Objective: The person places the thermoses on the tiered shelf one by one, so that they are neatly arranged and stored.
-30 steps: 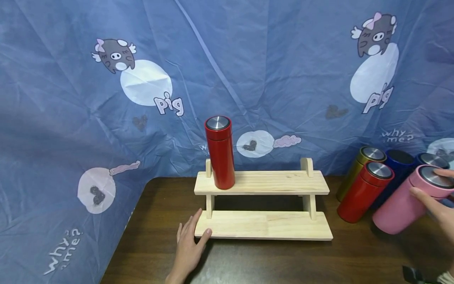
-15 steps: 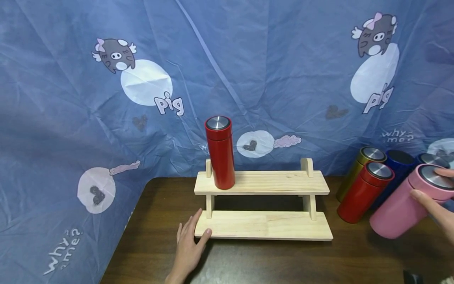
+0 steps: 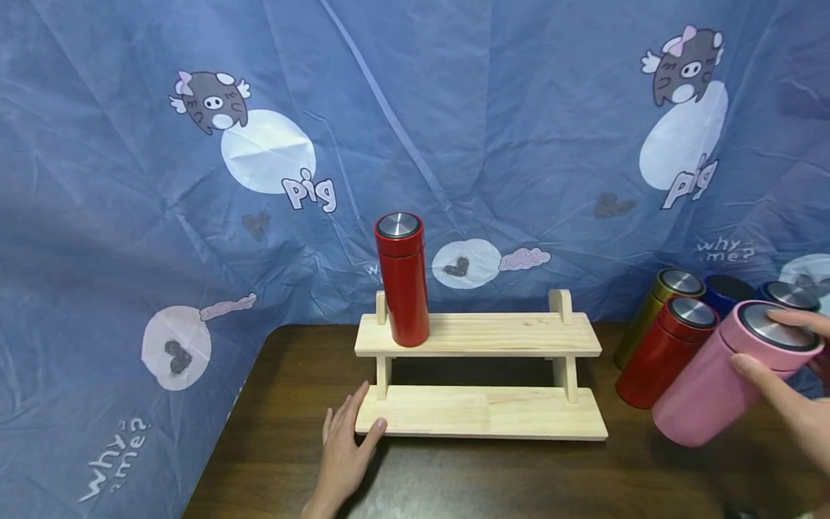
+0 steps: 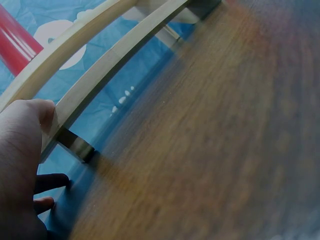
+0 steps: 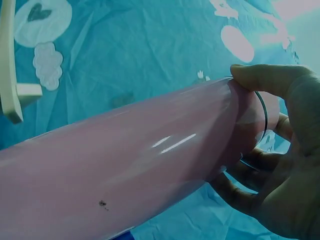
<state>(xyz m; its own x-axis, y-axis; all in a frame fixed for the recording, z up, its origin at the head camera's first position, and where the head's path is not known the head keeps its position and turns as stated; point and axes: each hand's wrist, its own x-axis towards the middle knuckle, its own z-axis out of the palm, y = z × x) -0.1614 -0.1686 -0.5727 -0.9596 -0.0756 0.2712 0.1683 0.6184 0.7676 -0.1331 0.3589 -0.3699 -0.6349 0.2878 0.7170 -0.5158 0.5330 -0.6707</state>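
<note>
While left hand [image 3: 344,458] touches wooden rack [image 3: 480,411], right hand [image 3: 800,414] grips pink flask [image 3: 707,389]

Over the feed I'm looking down at a dark brown wooden table [image 3: 506,483], which is carrying a pale two-tier shelf [image 3: 483,411]. On its upper board [image 3: 499,331], toward the left end, a red bottle [image 3: 410,303] is standing upright. Off to the shelf's right, a second red bottle [image 3: 664,357] is standing on the table just before a gold bottle [image 3: 645,321]; a blue bottle [image 3: 729,290] and a silver-lidded bottle [image 3: 790,294] are showing only their tops to me.
</note>
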